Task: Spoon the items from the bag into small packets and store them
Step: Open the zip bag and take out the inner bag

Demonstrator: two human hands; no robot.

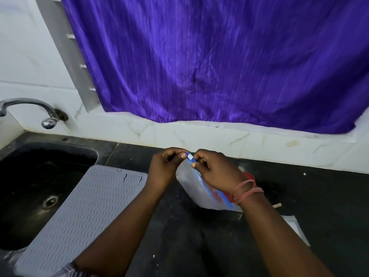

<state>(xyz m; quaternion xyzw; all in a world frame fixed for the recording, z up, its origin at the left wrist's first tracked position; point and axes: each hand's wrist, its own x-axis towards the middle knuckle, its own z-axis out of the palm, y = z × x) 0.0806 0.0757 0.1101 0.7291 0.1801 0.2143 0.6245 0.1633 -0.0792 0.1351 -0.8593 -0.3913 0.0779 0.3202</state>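
1. Both hands hold a clear zip bag point(191, 182) above the black counter point(179, 236).
2. The left hand point(165, 166) and the right hand point(215, 168) pinch its blue zip strip at the far end.
3. A grey ribbed mat point(83, 212) overhangs the sink point(30, 186) at the counter's left edge.
4. A purple curtain point(219, 56) hangs behind.

counter point(179, 246) bore all | sink point(40, 176) sunk in counter at far left | mat point(79, 208) on counter, right of sink, overlapping its rim | bag point(191, 188) above counter, right of mat | tap point(30, 108) behind sink | curtain point(219, 66) behind counter
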